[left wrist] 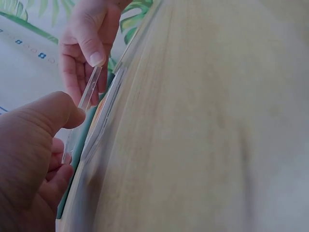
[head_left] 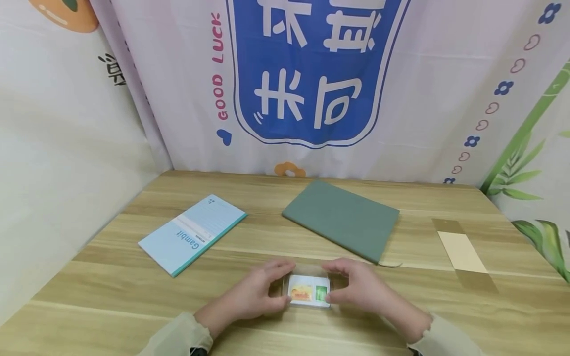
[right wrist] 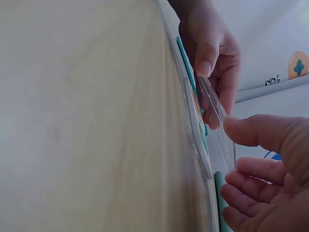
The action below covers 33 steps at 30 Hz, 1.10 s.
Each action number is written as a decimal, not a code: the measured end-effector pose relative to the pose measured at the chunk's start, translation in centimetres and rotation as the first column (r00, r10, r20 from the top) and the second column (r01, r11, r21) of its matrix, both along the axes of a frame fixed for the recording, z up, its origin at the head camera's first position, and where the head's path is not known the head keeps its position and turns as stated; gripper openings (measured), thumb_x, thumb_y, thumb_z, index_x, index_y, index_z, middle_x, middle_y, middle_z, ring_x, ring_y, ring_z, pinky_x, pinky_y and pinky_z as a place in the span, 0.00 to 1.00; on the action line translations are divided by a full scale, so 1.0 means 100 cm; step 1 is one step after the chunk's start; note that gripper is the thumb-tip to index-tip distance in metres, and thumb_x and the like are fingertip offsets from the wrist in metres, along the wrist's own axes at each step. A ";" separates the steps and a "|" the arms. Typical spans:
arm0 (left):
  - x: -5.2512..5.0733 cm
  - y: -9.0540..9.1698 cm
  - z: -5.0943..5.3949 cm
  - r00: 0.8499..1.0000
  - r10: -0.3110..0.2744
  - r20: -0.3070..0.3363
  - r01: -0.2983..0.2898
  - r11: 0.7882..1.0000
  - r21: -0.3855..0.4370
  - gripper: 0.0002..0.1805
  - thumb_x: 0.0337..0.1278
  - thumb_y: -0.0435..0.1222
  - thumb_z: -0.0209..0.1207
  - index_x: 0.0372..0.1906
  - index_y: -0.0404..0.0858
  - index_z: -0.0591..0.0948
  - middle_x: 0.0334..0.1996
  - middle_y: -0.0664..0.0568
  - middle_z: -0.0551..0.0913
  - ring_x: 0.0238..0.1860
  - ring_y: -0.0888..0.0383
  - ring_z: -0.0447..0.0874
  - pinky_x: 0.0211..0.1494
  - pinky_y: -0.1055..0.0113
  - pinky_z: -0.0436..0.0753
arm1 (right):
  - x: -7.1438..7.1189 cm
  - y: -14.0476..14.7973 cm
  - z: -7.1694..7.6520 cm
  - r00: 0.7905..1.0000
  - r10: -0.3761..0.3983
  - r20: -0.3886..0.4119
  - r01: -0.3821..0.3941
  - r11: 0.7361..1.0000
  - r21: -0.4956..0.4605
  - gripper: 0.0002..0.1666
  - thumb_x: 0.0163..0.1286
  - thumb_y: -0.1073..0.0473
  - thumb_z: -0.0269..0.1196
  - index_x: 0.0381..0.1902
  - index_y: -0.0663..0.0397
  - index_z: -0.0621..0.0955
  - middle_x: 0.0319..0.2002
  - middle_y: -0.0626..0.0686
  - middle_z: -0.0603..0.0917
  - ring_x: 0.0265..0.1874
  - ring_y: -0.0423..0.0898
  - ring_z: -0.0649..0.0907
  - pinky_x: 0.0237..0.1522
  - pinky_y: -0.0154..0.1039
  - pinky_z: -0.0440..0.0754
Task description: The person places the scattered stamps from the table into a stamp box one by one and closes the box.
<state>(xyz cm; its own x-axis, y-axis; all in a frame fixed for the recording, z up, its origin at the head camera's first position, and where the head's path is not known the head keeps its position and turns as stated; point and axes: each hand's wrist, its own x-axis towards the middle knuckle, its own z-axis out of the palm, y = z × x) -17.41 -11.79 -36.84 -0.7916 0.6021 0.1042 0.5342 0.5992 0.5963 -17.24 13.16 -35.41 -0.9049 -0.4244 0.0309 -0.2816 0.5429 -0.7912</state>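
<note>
A clear plastic lid (left wrist: 90, 89) is held between both hands, slightly above a shallow clear case. My left hand (head_left: 258, 291) pinches one end of the lid with thumb and fingers. At the opposite end, my right hand (head_left: 362, 289) grips it the same way. Below it the case (head_left: 309, 302) lies on the table, with a white insert bearing an orange picture (head_left: 302, 292) and a green picture (head_left: 321, 293), perhaps stamps or cards. From the right wrist view, a gap shows between the lid (right wrist: 217, 108) and the case (right wrist: 200, 140).
A light blue notebook (head_left: 193, 235) lies to the left on the wooden table (head_left: 111, 296). Beyond the hands is a dark green notebook (head_left: 343, 217) with a cord at its corner. A beige strip (head_left: 462, 252) lies at the right. Printed curtains (head_left: 187, 89) hang behind.
</note>
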 end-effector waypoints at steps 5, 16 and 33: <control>-0.001 0.001 0.000 0.999 -0.027 0.021 0.028 1.000 -0.011 0.34 0.49 0.40 0.63 0.64 0.36 0.68 0.63 0.46 0.68 0.63 0.49 0.67 0.64 0.53 0.66 | 0.005 0.002 -0.003 1.000 -0.007 -0.008 0.007 1.000 0.000 0.35 0.42 0.57 0.74 0.51 0.59 0.79 0.52 0.55 0.80 0.55 0.56 0.75 0.58 0.57 0.68; -0.004 0.004 -0.002 0.998 -0.049 0.038 0.052 0.996 -0.076 0.34 0.52 0.41 0.61 0.65 0.36 0.67 0.64 0.47 0.67 0.63 0.49 0.66 0.64 0.54 0.67 | 0.008 0.003 -0.010 0.999 -0.028 -0.040 0.028 1.000 0.013 0.34 0.42 0.56 0.75 0.50 0.56 0.80 0.52 0.53 0.79 0.54 0.54 0.75 0.57 0.55 0.69; -0.006 0.004 -0.001 0.995 -0.092 0.038 0.096 0.987 -0.126 0.32 0.54 0.41 0.61 0.64 0.38 0.69 0.63 0.48 0.68 0.63 0.51 0.66 0.64 0.56 0.67 | 0.010 0.005 -0.016 0.994 0.030 -0.109 -0.021 0.996 0.083 0.32 0.46 0.51 0.74 0.50 0.52 0.79 0.50 0.46 0.78 0.51 0.48 0.76 0.54 0.47 0.73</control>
